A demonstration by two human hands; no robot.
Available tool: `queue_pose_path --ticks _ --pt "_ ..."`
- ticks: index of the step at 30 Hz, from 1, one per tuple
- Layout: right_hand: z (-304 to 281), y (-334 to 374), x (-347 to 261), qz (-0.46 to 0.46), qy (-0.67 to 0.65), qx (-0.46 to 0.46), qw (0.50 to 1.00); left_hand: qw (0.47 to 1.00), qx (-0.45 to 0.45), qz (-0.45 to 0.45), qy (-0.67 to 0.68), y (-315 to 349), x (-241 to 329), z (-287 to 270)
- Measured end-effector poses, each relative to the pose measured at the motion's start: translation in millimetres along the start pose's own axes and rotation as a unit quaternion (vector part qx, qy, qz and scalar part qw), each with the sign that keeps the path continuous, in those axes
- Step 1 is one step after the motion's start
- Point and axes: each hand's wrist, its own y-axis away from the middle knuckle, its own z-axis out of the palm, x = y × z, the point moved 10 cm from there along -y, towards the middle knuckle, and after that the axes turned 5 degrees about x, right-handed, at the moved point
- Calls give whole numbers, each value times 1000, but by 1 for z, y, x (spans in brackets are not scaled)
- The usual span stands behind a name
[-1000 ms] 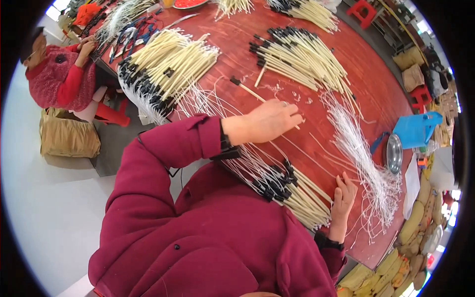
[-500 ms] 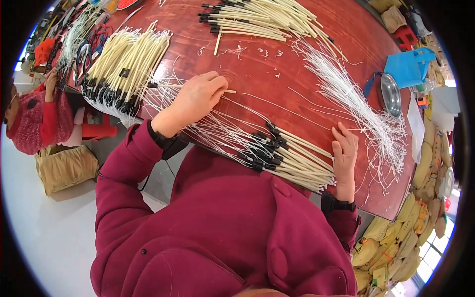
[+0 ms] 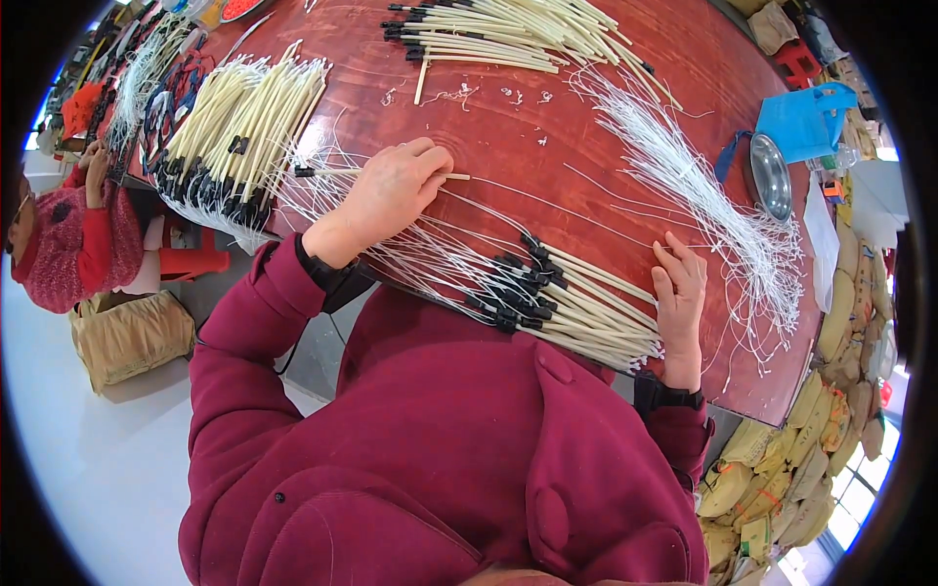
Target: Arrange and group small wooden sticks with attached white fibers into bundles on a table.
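My left hand is closed around a thin cream-coloured tube lying across the table; its black end piece pokes out on the left. A single white string stretches from the tube's right tip to my right hand. The fingers of that hand are closed on the string, though the pinch itself is small to see. Between my hands, close to my body, lies a bundle of cream tubes with black end pieces and white strings trailing left.
White strings lie in a long heap on the right. More tubes are piled at the far side and at the left. A metal dish and blue container stand far right. Another person sits at left.
The string's left end has come up to the tube's tip, where a small gap showed before. My right hand has shifted slightly up and left; the left hand barely moved.
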Motion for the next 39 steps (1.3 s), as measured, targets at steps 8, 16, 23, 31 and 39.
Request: queue_pose_path --ticks 8,16,23,31,39 --pt "0 -1 -1 7 0 -3 1000 1000 -12 4 0 -3 1 6" --pt "7 -5 -18 -33 -1 -41 999 990 -38 121 -61 -28 29 43" --pt "29 -14 -52 -93 44 -64 993 950 -176 244 -86 -68 140 149" --pt "6 -14 -25 -46 41 -16 998 979 9 189 -75 -58 120 47" --pt "32 -50 -86 -148 14 -29 988 999 -30 -19 -30 -63 -4 46"
